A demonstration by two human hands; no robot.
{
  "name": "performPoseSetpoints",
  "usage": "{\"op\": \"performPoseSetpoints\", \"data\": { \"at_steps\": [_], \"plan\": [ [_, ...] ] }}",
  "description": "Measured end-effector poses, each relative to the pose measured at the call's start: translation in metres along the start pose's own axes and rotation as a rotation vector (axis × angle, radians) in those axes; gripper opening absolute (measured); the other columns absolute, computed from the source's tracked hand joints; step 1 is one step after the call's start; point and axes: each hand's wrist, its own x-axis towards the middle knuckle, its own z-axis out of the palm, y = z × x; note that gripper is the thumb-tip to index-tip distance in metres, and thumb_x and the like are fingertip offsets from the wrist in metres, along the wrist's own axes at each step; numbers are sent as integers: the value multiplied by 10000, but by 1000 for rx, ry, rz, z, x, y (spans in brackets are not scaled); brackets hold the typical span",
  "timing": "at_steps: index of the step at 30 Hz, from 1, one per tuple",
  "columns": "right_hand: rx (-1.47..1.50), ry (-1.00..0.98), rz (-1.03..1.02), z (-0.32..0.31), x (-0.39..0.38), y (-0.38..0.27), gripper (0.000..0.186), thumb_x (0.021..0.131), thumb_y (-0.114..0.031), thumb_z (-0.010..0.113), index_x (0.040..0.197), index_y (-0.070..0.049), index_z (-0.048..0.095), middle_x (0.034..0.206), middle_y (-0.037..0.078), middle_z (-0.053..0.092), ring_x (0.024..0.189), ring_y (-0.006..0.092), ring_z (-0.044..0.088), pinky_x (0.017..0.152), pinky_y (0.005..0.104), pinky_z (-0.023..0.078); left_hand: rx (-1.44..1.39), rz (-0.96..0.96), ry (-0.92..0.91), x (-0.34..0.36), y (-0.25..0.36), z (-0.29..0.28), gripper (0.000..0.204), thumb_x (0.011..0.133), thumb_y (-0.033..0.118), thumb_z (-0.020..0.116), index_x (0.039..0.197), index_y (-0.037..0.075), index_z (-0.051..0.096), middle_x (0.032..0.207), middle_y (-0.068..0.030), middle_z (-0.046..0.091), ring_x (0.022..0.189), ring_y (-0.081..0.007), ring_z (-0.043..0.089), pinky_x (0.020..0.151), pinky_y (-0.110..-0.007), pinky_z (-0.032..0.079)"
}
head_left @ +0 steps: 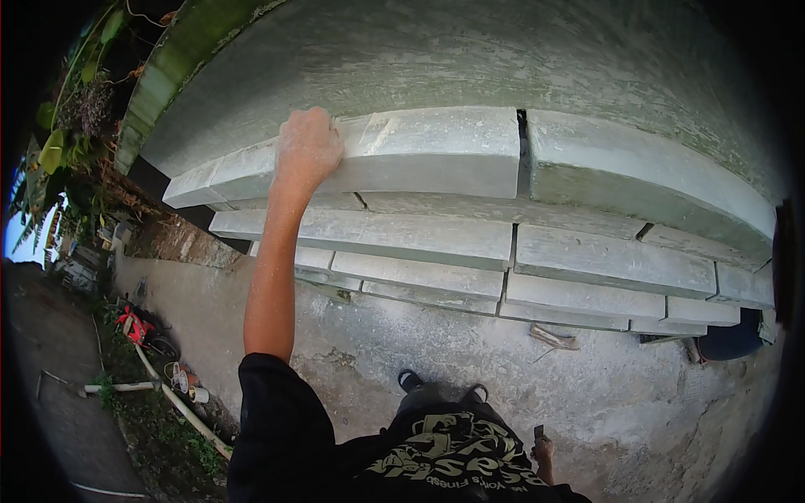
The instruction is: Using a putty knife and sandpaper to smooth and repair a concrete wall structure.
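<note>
My left arm reaches up across a stack of long pale grey blocks, and my left hand (309, 144) is a dusty fist pressed on top of the uppermost block (428, 134). Whatever lies in that fist, if anything, is hidden. White powder coats its fingers. Low on the right, my right hand (544, 453) hangs beside my body, closed on a small dark flat piece (539, 432) whose kind I cannot make out. Beside the upper left block, across a narrow dark gap, sits another long block (637, 163) on the right.
A grey-green plastered wall (503, 50) rises behind the blocks. Below them is a dusty concrete floor (369, 335) with a wood scrap (555, 337) and a dark blue tub (731, 337) at right. Farther left are plants, a pipe (189, 412), buckets (184, 381) and a red motorbike (134, 327).
</note>
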Motion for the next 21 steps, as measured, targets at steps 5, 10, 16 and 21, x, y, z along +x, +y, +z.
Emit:
{"op": "performPoseSetpoints", "data": {
  "at_steps": [5,10,16,21],
  "plan": [
    [35,-49,-1,6,9,0,187,815,-178,548,903,-25,608,573,84,541,418,196,559,369,346,462,-109,36,-19,2,54,-8,155,736,86,588,721,-49,662,756,-272,619,773,-434,628,740,-475,489],
    [37,-94,-50,12,24,-20,211,838,-200,531,947,-34,603,590,96,549,416,200,558,363,342,455,-228,45,-1,1,108,-17,142,711,56,573,704,-60,654,720,-281,610,766,-435,633,731,-473,497],
    [62,-27,-130,10,30,-32,233,882,-238,530,1003,-50,595,603,101,555,415,203,560,368,347,464,-291,118,48,-2,160,-16,136,663,-2,581,713,-121,624,747,-336,604,769,-475,629,739,-497,505],
    [47,2,-127,13,19,-20,264,899,-261,545,1034,-45,613,592,100,571,416,197,561,370,342,461,-428,174,-31,-3,195,-26,143,684,-1,599,745,-128,622,798,-347,615,801,-481,634,769,-503,513]
  ]
}}
